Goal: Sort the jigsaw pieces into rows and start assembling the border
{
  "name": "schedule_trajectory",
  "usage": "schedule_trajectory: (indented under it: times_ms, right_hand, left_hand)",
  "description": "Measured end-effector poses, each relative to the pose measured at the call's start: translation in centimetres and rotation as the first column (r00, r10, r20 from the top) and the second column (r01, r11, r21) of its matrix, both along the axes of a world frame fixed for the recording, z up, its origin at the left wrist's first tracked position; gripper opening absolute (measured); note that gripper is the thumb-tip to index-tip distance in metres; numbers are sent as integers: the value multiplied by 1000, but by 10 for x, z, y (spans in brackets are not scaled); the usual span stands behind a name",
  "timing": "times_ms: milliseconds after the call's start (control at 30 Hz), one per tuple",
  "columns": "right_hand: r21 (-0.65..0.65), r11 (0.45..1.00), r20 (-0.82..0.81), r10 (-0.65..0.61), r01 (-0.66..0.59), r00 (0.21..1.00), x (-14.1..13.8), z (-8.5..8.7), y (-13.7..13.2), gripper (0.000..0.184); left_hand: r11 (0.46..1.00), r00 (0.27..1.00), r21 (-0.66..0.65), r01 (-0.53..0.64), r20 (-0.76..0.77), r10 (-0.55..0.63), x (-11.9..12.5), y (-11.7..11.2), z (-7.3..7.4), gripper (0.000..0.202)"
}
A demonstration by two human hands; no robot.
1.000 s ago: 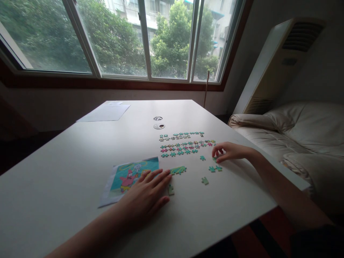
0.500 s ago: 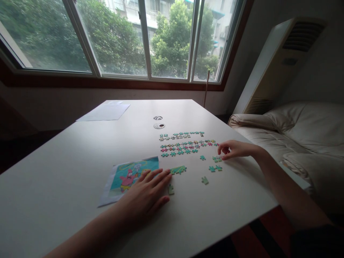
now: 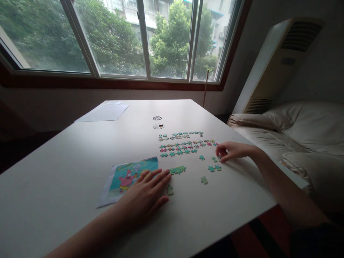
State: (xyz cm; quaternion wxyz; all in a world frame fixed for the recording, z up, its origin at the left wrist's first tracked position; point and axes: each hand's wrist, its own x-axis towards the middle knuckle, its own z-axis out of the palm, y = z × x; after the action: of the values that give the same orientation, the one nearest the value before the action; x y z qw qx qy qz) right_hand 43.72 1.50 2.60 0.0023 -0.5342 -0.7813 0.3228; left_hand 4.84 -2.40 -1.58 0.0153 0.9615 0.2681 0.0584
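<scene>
My left hand (image 3: 150,191) lies flat with its fingers stretched out, partly over a printed cartoon picture (image 3: 116,182). Its fingertips meet the left end of a joined green strip of jigsaw pieces (image 3: 177,170). Between thumb and fingers, on the table, is a loose corner-like green puzzle piece (image 3: 170,190). On the right, my right hand (image 3: 228,151) has its thumb and fingertips closed on a small greenish puzzle piece (image 3: 219,159), mostly hidden by them. Just left of it lies another green puzzle piece (image 3: 214,159), with a joined teal pair (image 3: 214,168) below.
Several rows of loose puzzle pieces (image 3: 185,147) spread across the middle of the white table (image 3: 67,172). Single pieces lie nearer me. Two round table fittings (image 3: 158,126) and a paper sheet (image 3: 103,112) are farther back. A sofa (image 3: 301,132) stands to the right.
My right hand's fingertips have shifted slightly down and onto the right-hand green piece, which now sits apart from its neighbour. My left hand stays in place.
</scene>
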Motion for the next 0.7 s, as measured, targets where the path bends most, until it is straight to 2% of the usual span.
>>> schedule_trajectory:
  times_ms: [200,367,533,700]
  right_hand:
    - [-1,999,-168,-35,36,985,-7,-1,0,30]
    - [85,994,-400,-26,65,916,-50,-11,-2,30]
    - [302,950,-329,31,74,944,-90,-26,-10,21]
    - [459,880,-178,-41,120,983,-97,-30,-16,17]
  left_hand:
    - [1000,1000,2,-8,-13,8,0,-1,1,49]
    - [1000,1000,-9,-8,-16,8,0,-2,2,49]
    - [1000,1000,-20,-7,6,7,1,-2,4,48]
    - [999,1000,-32,-5,13,5,1,-3,5,48]
